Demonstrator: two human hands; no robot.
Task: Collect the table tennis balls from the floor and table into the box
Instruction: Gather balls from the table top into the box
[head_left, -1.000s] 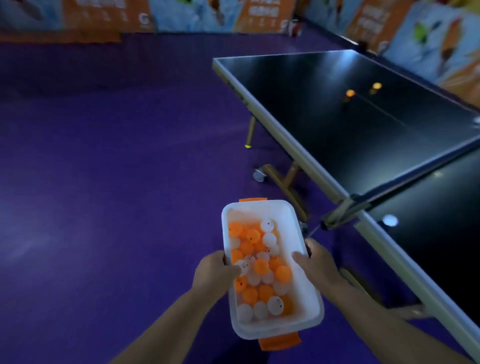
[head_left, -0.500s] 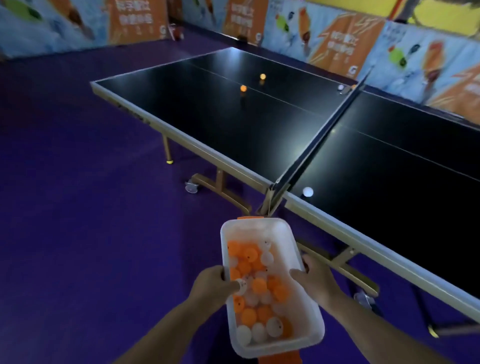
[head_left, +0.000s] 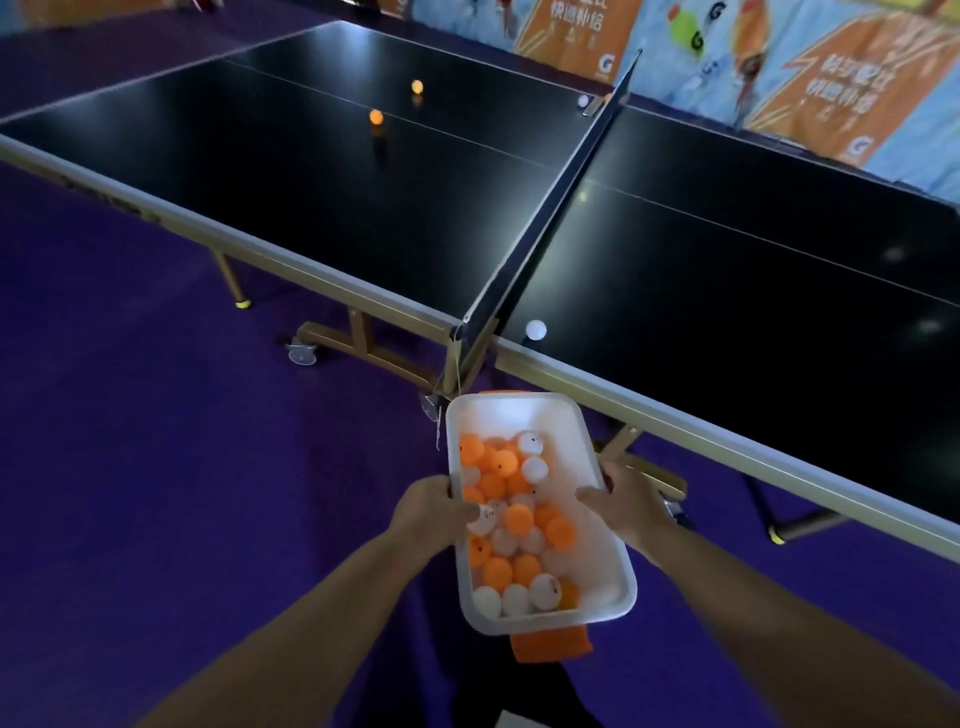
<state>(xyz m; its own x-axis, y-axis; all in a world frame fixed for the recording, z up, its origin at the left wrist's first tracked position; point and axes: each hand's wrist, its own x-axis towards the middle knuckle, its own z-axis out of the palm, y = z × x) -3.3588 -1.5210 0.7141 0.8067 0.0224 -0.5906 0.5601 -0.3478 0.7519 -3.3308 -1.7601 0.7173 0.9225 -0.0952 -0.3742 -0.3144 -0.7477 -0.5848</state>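
Observation:
I carry a white box (head_left: 597, 566) with orange end handles, holding several orange and white balls (head_left: 514, 519). My left hand (head_left: 428, 506) grips its left rim with the thumb inside; my right hand (head_left: 623, 506) grips the right rim. The box hangs over the purple floor just short of the black table (head_left: 322, 208). On the table lie a white ball (head_left: 535, 330) beside the near net post, two orange balls (head_left: 376, 117) (head_left: 416, 85) on the far left half, and a white ball (head_left: 584, 100) by the far net post.
The net (head_left: 566, 176) crosses the table from the near clamp to the far side. Gold table legs with wheels (head_left: 304, 353) stand on the purple floor (head_left: 156, 467) below the near edge. Printed banners (head_left: 831, 88) line the far wall.
My view has swung right and closer to the table, so the net post now sits just beyond the box. Both hands keep the same hold on the box.

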